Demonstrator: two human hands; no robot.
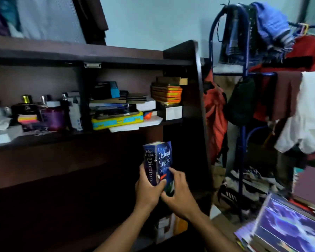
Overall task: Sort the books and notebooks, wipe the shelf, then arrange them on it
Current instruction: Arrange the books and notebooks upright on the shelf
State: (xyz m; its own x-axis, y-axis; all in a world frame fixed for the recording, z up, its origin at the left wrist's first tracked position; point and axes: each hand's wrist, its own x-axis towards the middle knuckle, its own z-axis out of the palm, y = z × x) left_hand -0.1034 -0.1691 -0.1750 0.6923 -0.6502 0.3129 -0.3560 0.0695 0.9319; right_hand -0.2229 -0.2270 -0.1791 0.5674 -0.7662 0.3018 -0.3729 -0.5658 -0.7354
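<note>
Dark shelf (76, 160) — hands (164, 190) grip upright dictionary (157, 160) | near side panel (202, 106)

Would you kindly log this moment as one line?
both hands: left hand, right hand | hold: dictionary upright | place: before dark shelf

Pale blue wall (153, 19), blue clothes rack (243, 124) draped with garments

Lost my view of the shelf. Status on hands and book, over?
Both hands, left and right, grip the blue dictionary, upright before the dark lower shelf. Nothing visibly in the way.
</note>
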